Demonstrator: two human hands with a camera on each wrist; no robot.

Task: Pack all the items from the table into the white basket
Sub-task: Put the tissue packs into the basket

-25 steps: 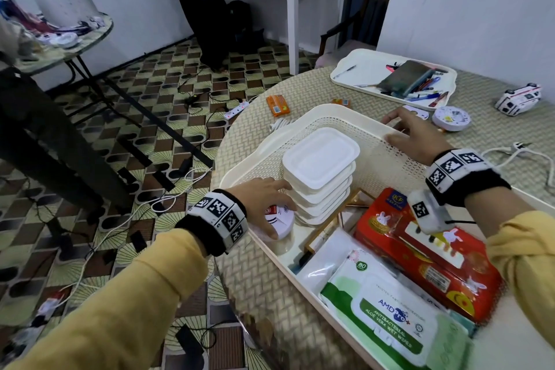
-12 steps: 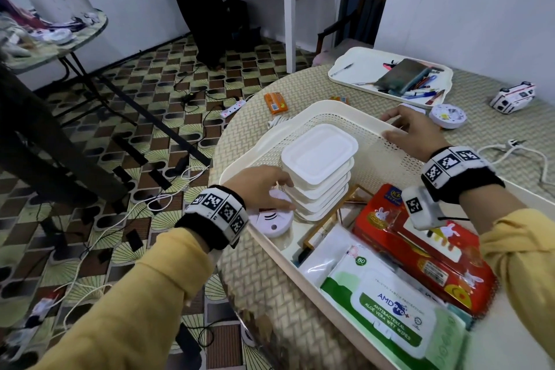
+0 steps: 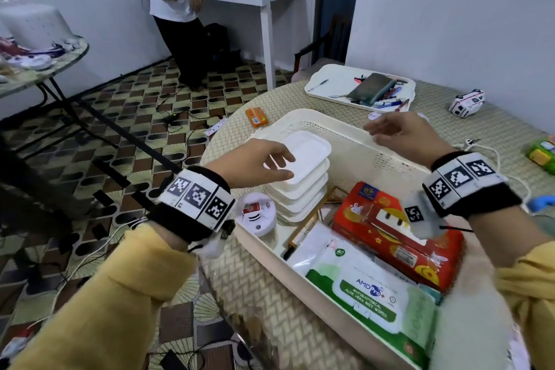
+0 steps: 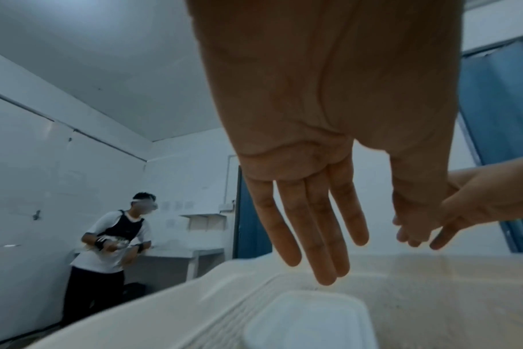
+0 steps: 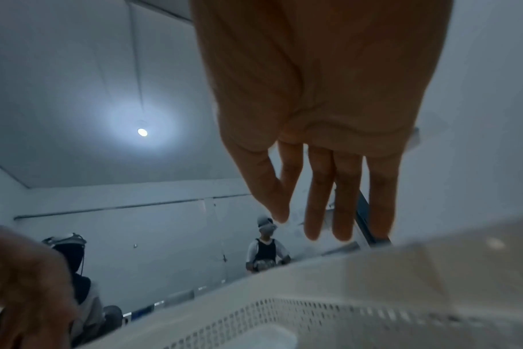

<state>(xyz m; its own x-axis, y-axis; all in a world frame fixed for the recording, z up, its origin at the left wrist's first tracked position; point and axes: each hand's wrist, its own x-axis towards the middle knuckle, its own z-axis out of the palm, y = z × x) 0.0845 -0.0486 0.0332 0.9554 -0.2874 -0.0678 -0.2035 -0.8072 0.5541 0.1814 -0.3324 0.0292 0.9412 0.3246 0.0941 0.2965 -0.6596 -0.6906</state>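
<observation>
With both hands empty, left hand (image 3: 255,161) fingers spread over stacked white containers (image 3: 303,177) in white basket (image 3: 387,156); right hand (image 3: 402,134) relaxed above far rim. Orange pack (image 3: 256,116) remains on worktop (image 3: 240,273), likely next.

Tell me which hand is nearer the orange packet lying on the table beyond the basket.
Left. The left hand hovers over the stacked white containers, just this side of the orange packet; the right hand is above the basket's far rim, further to the right.
</observation>
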